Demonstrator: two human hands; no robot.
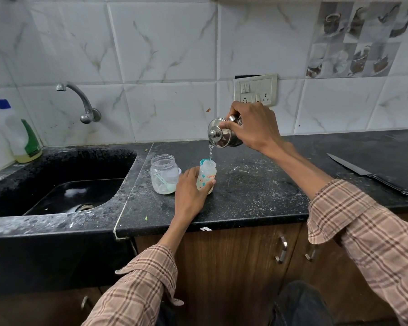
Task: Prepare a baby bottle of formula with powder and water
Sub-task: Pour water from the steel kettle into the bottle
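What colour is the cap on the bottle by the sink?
The cap is blue, on a bottle with a green label; head view.

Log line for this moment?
step: pouring water | right hand: tilts steel pot | left hand: holds bottle | jar: open

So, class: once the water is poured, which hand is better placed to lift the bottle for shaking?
Left. The left hand already grips the baby bottle; the right hand holds the tilted steel pot.
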